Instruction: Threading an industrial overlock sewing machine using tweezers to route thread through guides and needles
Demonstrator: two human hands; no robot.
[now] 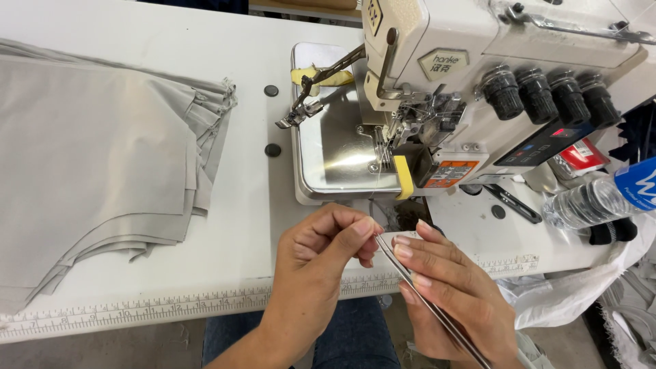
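Tweezers (430, 304), long, thin and metallic, lie slantwise across the right hand (451, 294), their tips pointing up and left toward the pinched fingertips of the left hand (324, 249). Both hands hover just in front of the desk (260, 225), over its near edge, below the overlock sewing machine (465, 75). The right hand is closed loosely around the tweezers, fingers stretched along the shaft. The left hand has thumb and forefinger pressed together at the tweezer tips; whether a thread sits in that pinch is too fine to tell.

To do this well, I judge that the tips should meet the pinch squarely, with the right hand steadied by its fingers lying flat along the shaft, and the left hand held still, so that anything as fine as thread does not slip away. Small, slow movements close to the body suit the work better than a reach.

Just beyond the hands is the machine's shiny metal bed plate (335, 150), with the presser foot (301, 113) raised and swung out to the left. Four black tension knobs (550, 92) stand in a row on the machine's front. A stack of grey fabric pieces (102, 157) lies on the left of the desk, well apart from the hands. A clear plastic bottle (594, 198) lies on its side at the right, and a measuring tape strip (137, 311) runs along the desk's near edge.
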